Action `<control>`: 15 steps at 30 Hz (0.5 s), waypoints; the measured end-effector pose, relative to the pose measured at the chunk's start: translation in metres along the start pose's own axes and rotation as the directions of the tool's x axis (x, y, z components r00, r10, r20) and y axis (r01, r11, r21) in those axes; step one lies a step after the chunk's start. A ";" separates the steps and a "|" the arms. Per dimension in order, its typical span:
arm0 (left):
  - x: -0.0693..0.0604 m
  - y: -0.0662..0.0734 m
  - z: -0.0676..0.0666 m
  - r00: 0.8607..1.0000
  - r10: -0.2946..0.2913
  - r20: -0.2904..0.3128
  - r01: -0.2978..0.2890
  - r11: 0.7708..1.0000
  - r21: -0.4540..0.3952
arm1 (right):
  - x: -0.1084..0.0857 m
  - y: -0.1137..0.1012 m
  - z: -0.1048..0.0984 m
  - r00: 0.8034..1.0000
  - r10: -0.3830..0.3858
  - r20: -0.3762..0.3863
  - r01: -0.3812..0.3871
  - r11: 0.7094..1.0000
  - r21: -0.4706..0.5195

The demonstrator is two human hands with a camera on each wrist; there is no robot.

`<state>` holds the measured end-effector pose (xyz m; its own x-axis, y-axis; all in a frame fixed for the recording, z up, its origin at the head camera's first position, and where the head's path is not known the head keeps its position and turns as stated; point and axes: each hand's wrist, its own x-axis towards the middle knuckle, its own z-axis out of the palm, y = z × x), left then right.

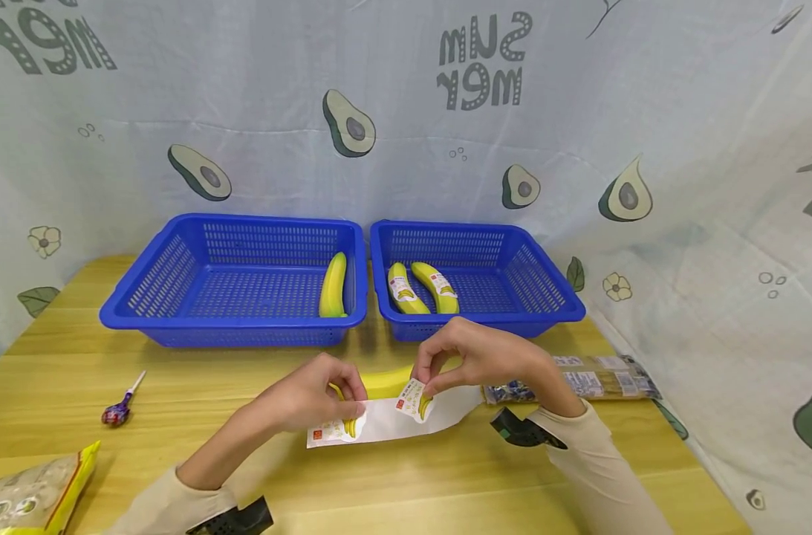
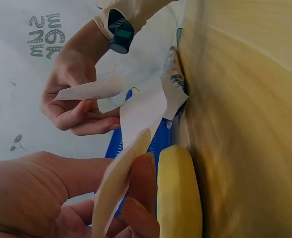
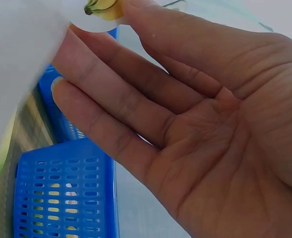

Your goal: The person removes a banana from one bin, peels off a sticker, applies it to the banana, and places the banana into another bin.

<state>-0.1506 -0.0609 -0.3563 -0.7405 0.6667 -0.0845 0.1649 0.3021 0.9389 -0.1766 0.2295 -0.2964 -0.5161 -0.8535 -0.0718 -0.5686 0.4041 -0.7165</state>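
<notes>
My left hand [image 1: 312, 394] pinches the left end of a white backing strip [image 1: 394, 423] between thumb and fingers, beside a banana-print sticker [image 1: 353, 427] on that end. Between thumb and forefinger, my right hand [image 1: 475, 357] holds another sticker [image 1: 414, 401] with the same print. In the left wrist view this sticker [image 2: 86, 91] stands apart from the strip. The right wrist view shows its printed banana [image 3: 105, 9] at the thumb tip, the other fingers loosely extended. Behind the strip a yellow banana [image 1: 385, 383] lies on the table, partly hidden by the hands and strip.
A blue basket [image 1: 218, 324] at the back left holds one plain banana [image 1: 334, 286]. Beside it, another blue basket [image 1: 539, 316] holds two stickered bananas [image 1: 437, 286]. A lollipop [image 1: 118, 409] and a snack bag [image 1: 38, 494] lie left; long packets [image 1: 599, 377] lie right.
</notes>
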 end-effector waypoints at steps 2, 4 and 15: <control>0.000 -0.001 0.003 1.000 -0.006 0.018 0.006 1.000 0.027 | 0.000 0.000 0.000 1.000 0.003 0.000 -0.003 1.000 -0.007; 0.000 -0.002 0.006 0.999 -0.018 0.041 0.016 0.998 0.058 | 0.001 0.000 0.000 1.000 0.002 0.001 -0.002 1.000 -0.008; -0.003 -0.011 0.013 0.991 -0.071 0.115 0.031 0.949 0.314 | 0.001 0.001 -0.001 1.000 -0.013 -0.017 0.013 1.000 -0.009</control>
<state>-0.1420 -0.0576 -0.3705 -0.6702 0.7178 -0.1888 0.3381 0.5217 0.7833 -0.1781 0.2293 -0.2967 -0.5190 -0.8532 -0.0506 -0.5814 0.3958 -0.7108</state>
